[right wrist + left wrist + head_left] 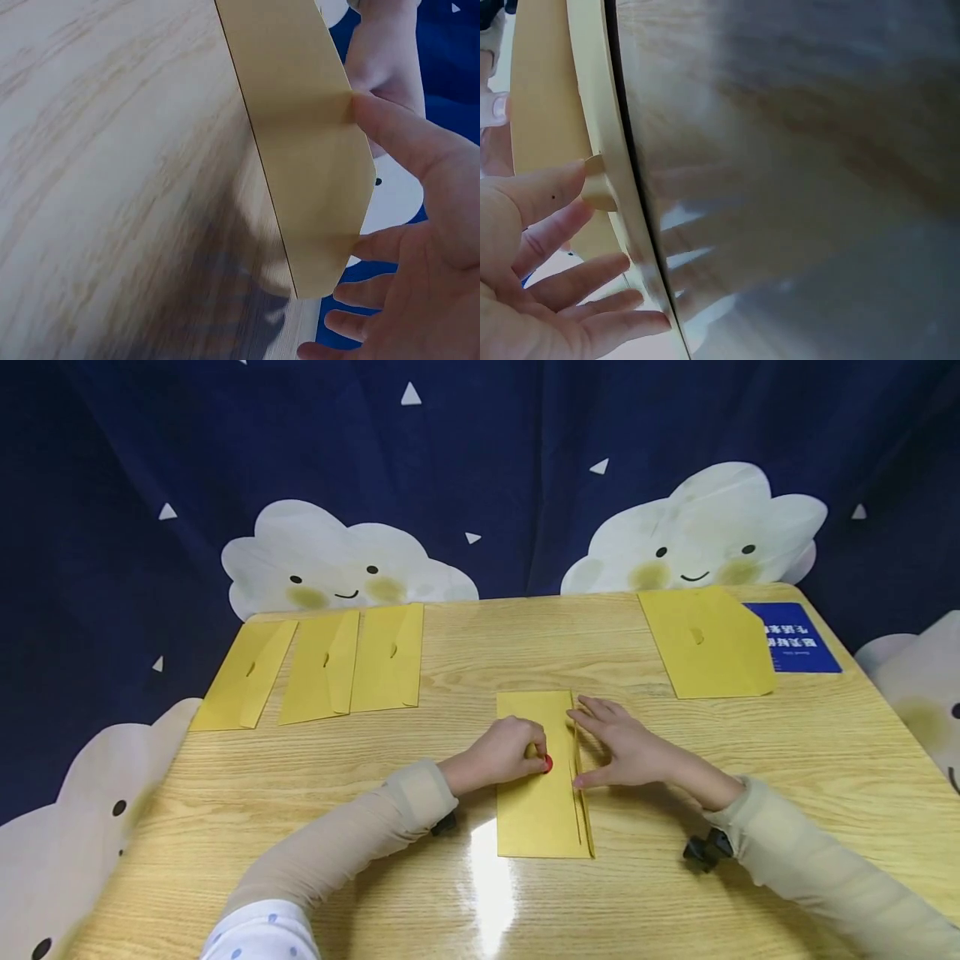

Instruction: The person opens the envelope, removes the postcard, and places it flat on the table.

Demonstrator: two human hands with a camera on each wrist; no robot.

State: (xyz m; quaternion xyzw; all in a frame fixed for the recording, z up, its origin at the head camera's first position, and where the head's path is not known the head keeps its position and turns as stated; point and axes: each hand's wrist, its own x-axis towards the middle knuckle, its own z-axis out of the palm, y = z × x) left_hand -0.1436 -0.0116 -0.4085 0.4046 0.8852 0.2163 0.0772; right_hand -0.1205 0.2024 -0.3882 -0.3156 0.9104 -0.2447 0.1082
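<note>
A yellow paper envelope (536,827) lies upright in front of me at the middle of the table. My left hand (510,750) is over its face, thumb and forefinger pinching a small paper tab (600,187) that stands up from the envelope. A red round spot (548,764) shows at those fingertips. At the envelope's right edge, my right hand (626,747) has its fingers spread. In the right wrist view the long flap (304,142) stands raised, and the right thumb and forefinger touch its outer edge.
Several other yellow envelopes lie on the wooden table (637,902): a left envelope (232,693), two beside it, and a wider envelope (720,652) at the back right. That one partly covers a blue card (802,643). A dark cloud-patterned curtain (517,460) hangs behind.
</note>
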